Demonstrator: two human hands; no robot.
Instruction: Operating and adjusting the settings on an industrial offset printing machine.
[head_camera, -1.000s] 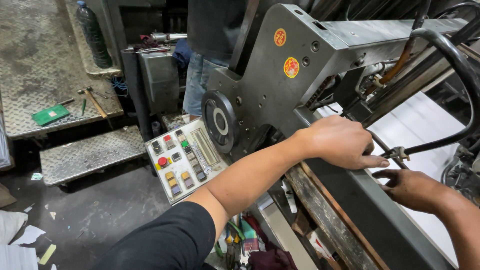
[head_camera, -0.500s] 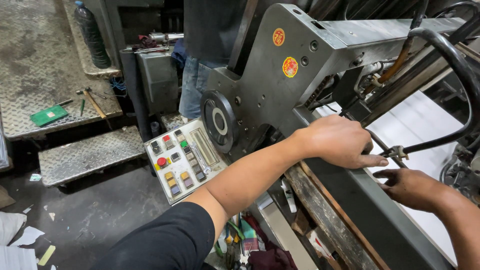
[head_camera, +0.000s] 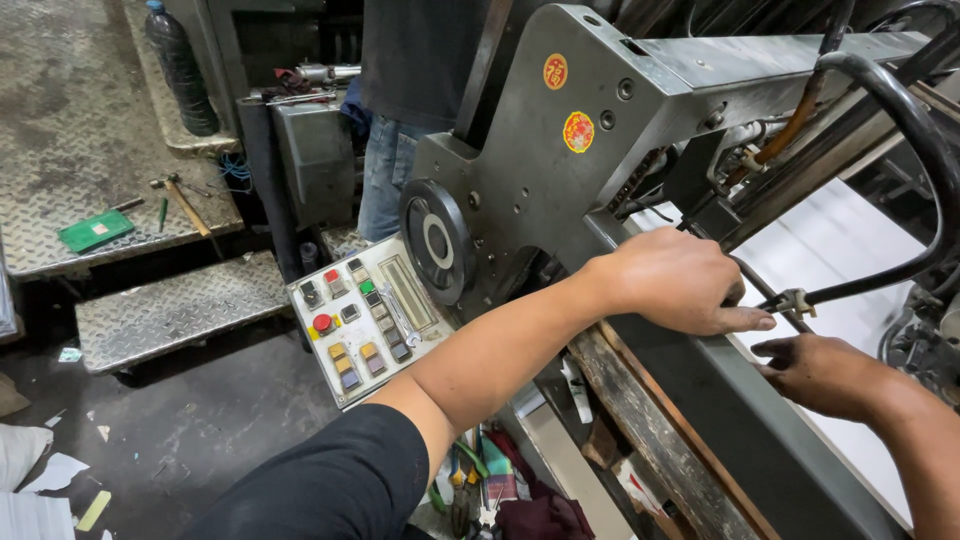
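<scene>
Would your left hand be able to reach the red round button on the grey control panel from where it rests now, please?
Probably yes: the left hand rests on the machine's grey metal rail, and nothing covers the red round button beside that forearm.

Matt grey metal machine frame (head_camera: 560, 190)

Control panel (head_camera: 365, 315) left of both hands; hammer (head_camera: 185, 205) on platform (head_camera: 70, 150) behind.

I see my left arm stretched forward and to the right from the lower left, short black sleeve, forearm bare. Left hand (head_camera: 680, 282) palm down, fingers curled, thumb pointing right. Right hand (head_camera: 815, 372) lower, just beside it, entering from the right edge, palm down, fingers bent; no contact between the 2 hands.
</scene>
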